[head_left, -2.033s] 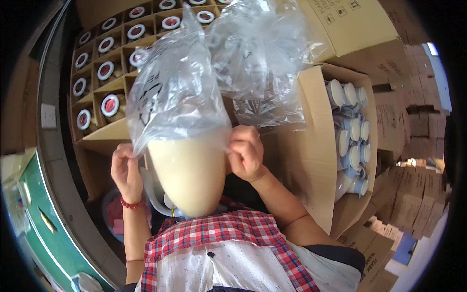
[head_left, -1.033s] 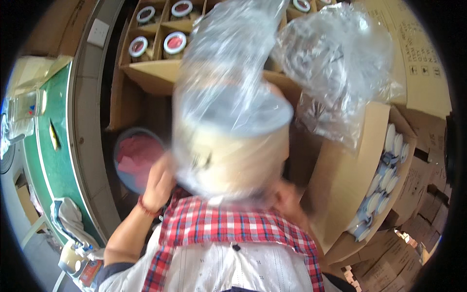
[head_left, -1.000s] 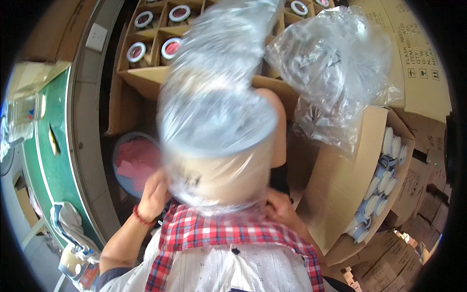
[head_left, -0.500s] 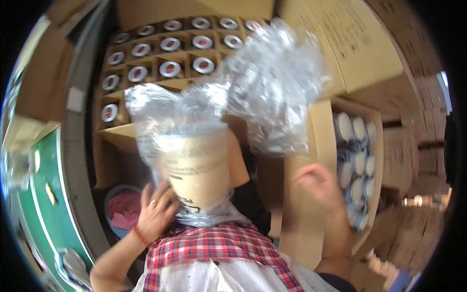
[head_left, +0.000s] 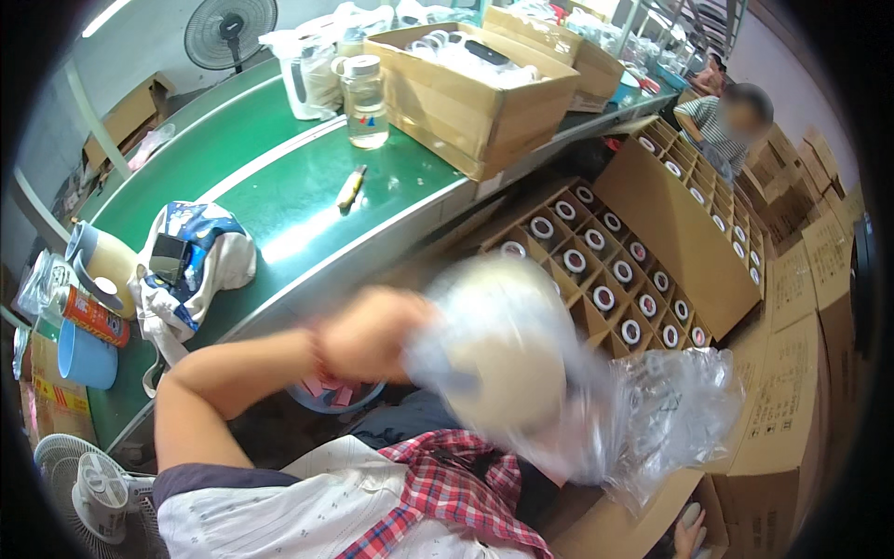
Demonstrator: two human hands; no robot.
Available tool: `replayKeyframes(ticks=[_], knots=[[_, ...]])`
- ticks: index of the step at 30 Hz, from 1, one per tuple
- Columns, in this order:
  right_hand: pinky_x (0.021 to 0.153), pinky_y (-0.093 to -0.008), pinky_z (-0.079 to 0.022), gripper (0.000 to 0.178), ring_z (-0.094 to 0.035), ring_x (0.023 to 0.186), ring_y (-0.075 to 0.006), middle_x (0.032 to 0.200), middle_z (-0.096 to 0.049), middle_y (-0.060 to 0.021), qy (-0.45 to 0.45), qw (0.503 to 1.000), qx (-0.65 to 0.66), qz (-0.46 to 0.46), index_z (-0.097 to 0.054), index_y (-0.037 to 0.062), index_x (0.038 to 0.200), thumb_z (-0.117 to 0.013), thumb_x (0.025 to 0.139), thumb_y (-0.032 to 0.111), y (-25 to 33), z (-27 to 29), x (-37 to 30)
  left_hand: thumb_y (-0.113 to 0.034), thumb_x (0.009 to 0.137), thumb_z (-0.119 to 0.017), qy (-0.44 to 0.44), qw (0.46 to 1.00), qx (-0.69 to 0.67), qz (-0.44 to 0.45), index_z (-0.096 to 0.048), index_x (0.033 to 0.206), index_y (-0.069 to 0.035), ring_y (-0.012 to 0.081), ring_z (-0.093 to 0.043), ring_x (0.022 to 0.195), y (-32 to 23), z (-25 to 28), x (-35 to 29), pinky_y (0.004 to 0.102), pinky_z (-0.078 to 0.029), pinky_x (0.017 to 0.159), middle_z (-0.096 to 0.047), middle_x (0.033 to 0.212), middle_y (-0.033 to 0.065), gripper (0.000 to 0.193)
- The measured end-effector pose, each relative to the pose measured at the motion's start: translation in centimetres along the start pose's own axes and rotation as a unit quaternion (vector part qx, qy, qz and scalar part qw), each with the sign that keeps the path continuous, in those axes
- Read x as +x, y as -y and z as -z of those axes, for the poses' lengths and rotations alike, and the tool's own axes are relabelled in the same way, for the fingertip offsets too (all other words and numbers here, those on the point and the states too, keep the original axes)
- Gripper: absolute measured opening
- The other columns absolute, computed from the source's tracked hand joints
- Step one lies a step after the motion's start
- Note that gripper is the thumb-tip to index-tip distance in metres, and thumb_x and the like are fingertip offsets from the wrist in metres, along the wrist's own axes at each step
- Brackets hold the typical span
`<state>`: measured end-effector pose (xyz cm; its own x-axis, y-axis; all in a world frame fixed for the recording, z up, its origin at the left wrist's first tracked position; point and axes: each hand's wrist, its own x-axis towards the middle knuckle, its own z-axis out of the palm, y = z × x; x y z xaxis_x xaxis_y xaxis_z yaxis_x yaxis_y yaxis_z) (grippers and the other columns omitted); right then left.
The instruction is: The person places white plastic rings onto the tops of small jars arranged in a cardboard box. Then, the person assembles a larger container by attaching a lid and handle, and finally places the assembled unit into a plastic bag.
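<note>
A cream plastic pitcher (head_left: 512, 373) in a clear bag is tilted up in front of me, smeared by motion. My left hand (head_left: 377, 326), also blurred, is closed on its left side; whether on the handle or the bag I cannot tell. From the pitcher's right side, crumpled clear plastic (head_left: 666, 410) trails over a carton. Low at the right edge, my right hand (head_left: 689, 538) is partly cut off, its fingers bent beside a white oval piece (head_left: 690, 514) inside an open carton. What those fingers hold is hidden.
Beyond the pitcher stands a divided carton (head_left: 596, 321) of white-lidded items. Along the green conveyor table (head_left: 279, 186) are a cutter (head_left: 351, 188), a water jar (head_left: 364, 102), a cloth bag (head_left: 209, 247) and another pitcher (head_left: 102, 265). A co-worker (head_left: 722, 121) sits at the far right.
My view has swung left toward the table. The pitcher has come up from my lap and tilted, with my left hand now gripping it. My right hand has gone down into the carton.
</note>
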<state>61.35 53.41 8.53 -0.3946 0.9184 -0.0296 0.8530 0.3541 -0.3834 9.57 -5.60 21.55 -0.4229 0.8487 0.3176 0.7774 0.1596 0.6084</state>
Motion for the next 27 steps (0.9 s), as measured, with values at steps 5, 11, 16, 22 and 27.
replayKeyframes(ticks=[5, 11, 16, 22, 27], knots=[[0.109, -0.0411, -0.027, 0.071, -0.033, 0.133, -0.0313, 0.146, -0.031, -0.0169, -0.018, 0.997, 0.077, 0.018, -0.029, 0.0101, 0.145, -0.060, 0.081, 0.021, 10.5, 3.5, -4.5, -0.015, 0.087, -0.064, -0.359, 0.894, -0.014, 0.266, -0.067, 0.098, -0.006, 0.0059, -0.054, 0.053, 9.1, 16.1, -5.0, 0.0225, -0.046, 0.044, -0.060, 0.068, -0.0004, 0.015], [0.109, -0.0417, -0.027, 0.071, -0.034, 0.132, -0.0315, 0.145, -0.033, -0.0165, -0.037, 0.988, 0.148, 0.035, -0.030, 0.0105, 0.144, -0.060, 0.081, 0.022, 18.9, 6.7, -8.5, -0.042, 0.082, -0.066, -0.557, 0.725, 0.099, 0.392, -0.066, 0.106, -0.004, 0.0173, -0.063, 0.066, 28.6, 29.1, -9.2, 0.0298, -0.052, 0.049, -0.067, 0.088, 0.0087, 0.045], [0.108, -0.0423, -0.028, 0.071, -0.035, 0.131, -0.0316, 0.144, -0.034, -0.0162, -0.091, 0.975, 0.203, 0.023, -0.031, 0.0107, 0.144, -0.059, 0.081, 0.023, 21.4, 10.1, -12.0, -0.039, 0.081, -0.069, -0.609, 0.677, -0.011, 0.413, -0.056, 0.124, -0.011, 0.0253, -0.061, 0.100, 36.9, 31.5, -11.3, 0.0391, -0.057, 0.062, -0.062, 0.116, 0.0098, 0.053], [0.108, -0.0429, -0.028, 0.071, -0.036, 0.130, -0.0318, 0.143, -0.035, -0.0158, -0.155, 0.931, 0.322, 0.067, -0.031, 0.0111, 0.144, -0.059, 0.080, 0.023, 20.5, 14.3, -12.2, -0.051, 0.076, -0.065, -0.416, 0.604, 0.312, 0.604, -0.041, 0.137, -0.003, 0.0373, -0.045, 0.124, 39.7, 35.7, -11.1, 0.0471, -0.042, 0.100, -0.044, 0.137, 0.0241, 0.082], [0.106, -0.0462, -0.030, 0.072, -0.038, 0.126, -0.0314, 0.139, -0.037, -0.0133, -0.237, 0.911, 0.288, 0.176, -0.034, 0.0122, 0.143, -0.059, 0.076, 0.025, 25.0, 8.9, -12.8, -0.040, 0.079, -0.065, -0.460, 0.804, 0.237, 0.294, -0.050, 0.125, 0.004, 0.0339, -0.049, 0.115, 28.2, 22.8, 4.6, 0.0399, -0.040, 0.097, -0.051, 0.127, 0.0241, 0.065]])
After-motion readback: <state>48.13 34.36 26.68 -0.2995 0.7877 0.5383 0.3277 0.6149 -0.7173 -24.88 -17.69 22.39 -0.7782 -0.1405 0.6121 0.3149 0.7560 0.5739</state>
